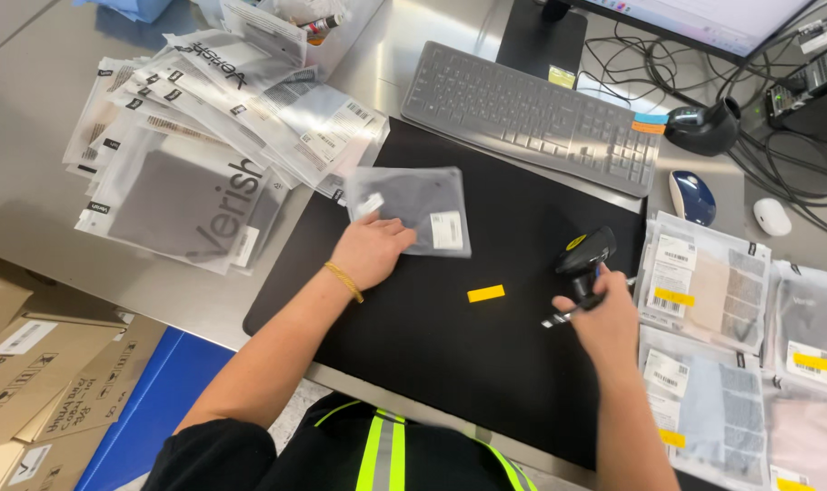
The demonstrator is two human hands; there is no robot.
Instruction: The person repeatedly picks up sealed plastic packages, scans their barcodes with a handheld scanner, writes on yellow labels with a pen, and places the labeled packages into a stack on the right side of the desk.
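Left hand (371, 250) pins pouch (413, 209), right hand (604, 320) grips scanner (584, 256)

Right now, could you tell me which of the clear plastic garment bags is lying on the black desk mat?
It is the small clear bag with dark fabric under the left hand. The other bags lie on the bare metal table: a pile at left, rows at right.

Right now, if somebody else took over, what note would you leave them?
Left hand: pressing a small clear plastic pouch with dark cloth inside flat on the black desk mat.
Right hand: gripping a black handheld scanner, plus a thin pen-like tool.
A loose yellow sticker lies on the mat between the hands.
Right stack of pouches: yellow stickers on.
Left heap of pouches: none visible.
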